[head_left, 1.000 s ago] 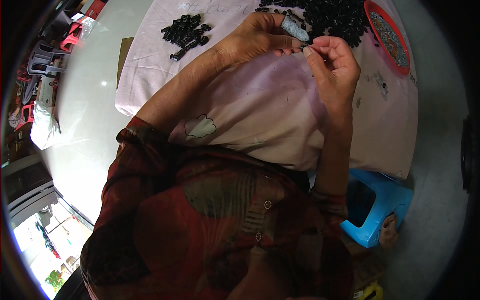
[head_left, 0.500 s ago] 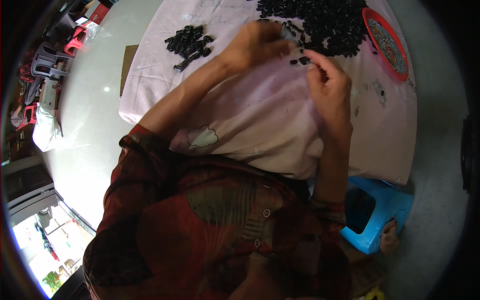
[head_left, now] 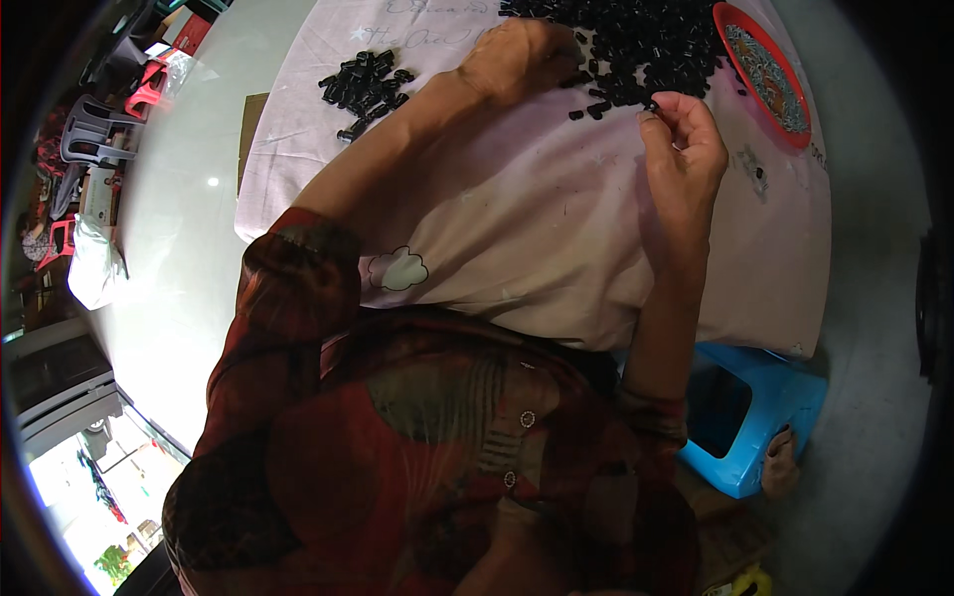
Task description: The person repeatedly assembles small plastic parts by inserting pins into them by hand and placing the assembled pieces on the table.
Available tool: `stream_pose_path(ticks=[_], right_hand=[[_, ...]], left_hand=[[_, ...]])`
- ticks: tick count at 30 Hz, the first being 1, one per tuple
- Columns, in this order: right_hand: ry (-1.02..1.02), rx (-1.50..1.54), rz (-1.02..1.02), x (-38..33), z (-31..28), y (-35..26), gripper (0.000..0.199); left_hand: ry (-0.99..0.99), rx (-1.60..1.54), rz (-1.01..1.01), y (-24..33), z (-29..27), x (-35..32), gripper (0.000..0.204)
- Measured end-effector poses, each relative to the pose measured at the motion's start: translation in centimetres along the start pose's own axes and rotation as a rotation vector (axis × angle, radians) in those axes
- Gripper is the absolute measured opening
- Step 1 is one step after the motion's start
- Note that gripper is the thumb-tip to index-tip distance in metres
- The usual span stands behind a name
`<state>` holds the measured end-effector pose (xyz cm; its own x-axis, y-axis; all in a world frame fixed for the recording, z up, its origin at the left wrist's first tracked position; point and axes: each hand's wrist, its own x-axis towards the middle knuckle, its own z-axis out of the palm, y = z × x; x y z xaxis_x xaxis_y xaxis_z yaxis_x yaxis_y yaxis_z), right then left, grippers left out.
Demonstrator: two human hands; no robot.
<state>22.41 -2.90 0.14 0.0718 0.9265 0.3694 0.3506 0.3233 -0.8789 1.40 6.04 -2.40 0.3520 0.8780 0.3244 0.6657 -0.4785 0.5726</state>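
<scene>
My left hand (head_left: 520, 62) is closed at the near left edge of a big heap of small black cylindrical plastic pieces (head_left: 651, 45). Its fingers curl away from view, so what they hold is hidden. Just right of the heap's near edge, my right hand (head_left: 688, 144) has thumb and forefinger pinched together. A tiny dark spot shows at their tips, too small to name. Between the hands, a few loose black pieces (head_left: 597, 109) lie on the pink cloth (head_left: 517, 219). To the left of my left hand sits a smaller pile of black pieces (head_left: 363, 84).
A red oval tray (head_left: 723, 22) of small metal parts stands at the far right of the table. Near it lies a little metal cluster (head_left: 752, 171). Below the table's right corner is a blue plastic stool (head_left: 760, 417). Grey and red chairs (head_left: 94, 129) stand off left.
My left hand has moved slightly up, with its fingers now turned down toward the heap. The right hand has shifted right, away from the left one, still pinched.
</scene>
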Motion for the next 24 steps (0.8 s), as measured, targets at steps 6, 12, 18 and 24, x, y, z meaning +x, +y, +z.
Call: stream_pose_path(ticks=[6,12,18,24], right_hand=[[0.009,0.167,0.091,0.1,0.3,-0.7,0.016],[0.001,0.437,0.085,0.0,0.9,-1.8,0.022],[-0.054,0.413,0.089,-0.1,1.0,-1.6,0.02],[-0.086,0.347,0.083,-0.4,1.3,-1.5,0.02]], left_hand=[[-0.098,-0.54,-0.07,0.7,-1.2,-1.5,0.017],[-0.241,-1.07,-0.211,3.9,-2.0,-3.8,0.012],[-0.226,-1.187,-0.238,3.8,-1.6,-4.4,0.014],[-0.202,-1.2,-0.238,3.7,-1.6,-4.5,0.015]])
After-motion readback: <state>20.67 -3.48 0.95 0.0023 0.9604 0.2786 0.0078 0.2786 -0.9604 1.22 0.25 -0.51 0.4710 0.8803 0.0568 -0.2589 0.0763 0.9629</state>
